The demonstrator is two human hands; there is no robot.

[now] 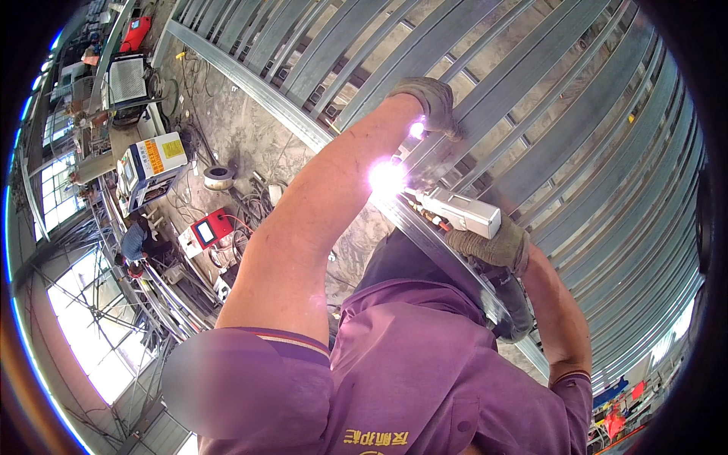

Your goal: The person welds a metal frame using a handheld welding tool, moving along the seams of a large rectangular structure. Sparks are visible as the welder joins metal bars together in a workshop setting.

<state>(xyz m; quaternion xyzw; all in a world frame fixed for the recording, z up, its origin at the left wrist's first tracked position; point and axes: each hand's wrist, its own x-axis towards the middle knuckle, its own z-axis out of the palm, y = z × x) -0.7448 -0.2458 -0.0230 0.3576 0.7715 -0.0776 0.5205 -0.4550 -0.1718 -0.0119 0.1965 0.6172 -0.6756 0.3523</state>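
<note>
My right hand [493, 246], in a grey-brown work glove, is wrapped around a handheld welding gun [464, 211] with a boxy silver body. Its tip points left, into a dazzling white-violet arc [387, 178] at the edge of a long metal rail [432, 246]. The glare hides the joint there. Farther off, my gloved left hand [432, 106] curls over one of the flat metal slats [489, 98] of a large grille, with its fingertips partly hidden. A smaller bright spot glows beside that wrist.
The slatted grille fills the far and right sides. On the floor to the left are a red box with a screen [212, 229], a wire spool [218, 178], loose cables and a white-and-blue machine [152, 163]. Another person [136, 239] is at the far left.
</note>
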